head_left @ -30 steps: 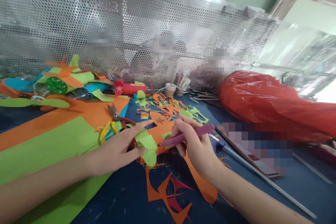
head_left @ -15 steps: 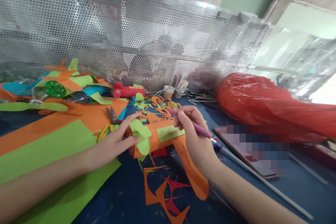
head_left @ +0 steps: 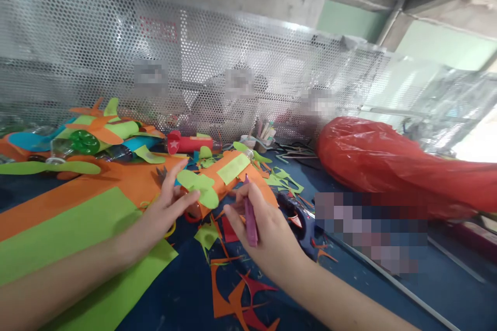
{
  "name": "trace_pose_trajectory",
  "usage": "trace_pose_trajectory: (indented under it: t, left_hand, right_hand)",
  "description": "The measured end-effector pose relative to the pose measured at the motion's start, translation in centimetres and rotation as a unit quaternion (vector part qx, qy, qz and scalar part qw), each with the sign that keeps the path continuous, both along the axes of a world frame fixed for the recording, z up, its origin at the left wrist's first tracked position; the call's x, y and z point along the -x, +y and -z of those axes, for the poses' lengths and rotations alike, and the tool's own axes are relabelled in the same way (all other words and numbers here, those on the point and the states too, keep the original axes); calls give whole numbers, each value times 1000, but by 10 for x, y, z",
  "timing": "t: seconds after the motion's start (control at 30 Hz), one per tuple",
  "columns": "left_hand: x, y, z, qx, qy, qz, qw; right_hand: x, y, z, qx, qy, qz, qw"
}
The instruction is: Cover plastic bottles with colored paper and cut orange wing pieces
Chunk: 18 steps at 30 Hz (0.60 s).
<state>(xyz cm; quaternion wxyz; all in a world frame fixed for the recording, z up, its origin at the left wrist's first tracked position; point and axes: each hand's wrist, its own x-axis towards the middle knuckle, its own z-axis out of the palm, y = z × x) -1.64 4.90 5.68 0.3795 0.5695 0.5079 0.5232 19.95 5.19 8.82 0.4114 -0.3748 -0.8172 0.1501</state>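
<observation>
One plane (head_left: 213,177) slants away over the bench (head_left: 163,295), just ahead of the two hands: orange body, one green strip (head_left: 234,168) along it, green tail (head_left: 199,186) nearest, one green propeller (head_left: 241,148) at the far end. The left hand (head_left: 165,209) has its fingers spread at the tail; I cannot tell whether they grip. The right hand (head_left: 267,227) has its fingers closed round one purple pen (head_left: 250,220).

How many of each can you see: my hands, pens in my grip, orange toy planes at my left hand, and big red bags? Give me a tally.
Hands: 2, left hand and right hand
Held pens: 1, purple pen
Orange toy plane: 1
Big red bag: 1
Total: 5
</observation>
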Motion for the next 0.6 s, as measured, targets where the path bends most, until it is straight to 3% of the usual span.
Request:
trace_pose_trajectory:
  t: [0.17,0.33,0.43,0.5,0.6]
  left_hand:
    - [-5,-4,-3,-20,-22,66,997]
    - [-6,-6,5,-39,7,101,994]
    - [-7,-10,12,-84,85,123,985]
    - [-6,-12,17,-100,180,96,974]
    - [-5,-15,20,-110,285,55,951]
  right_hand:
    - [0,5,5,39,19,-14,999]
    - [0,1,3,89,52,-60,993]
    - [2,3,5,149,90,-78,982]
    - [2,7,8,174,115,-75,975]
    - [0,16,12,156,133,-19,979]
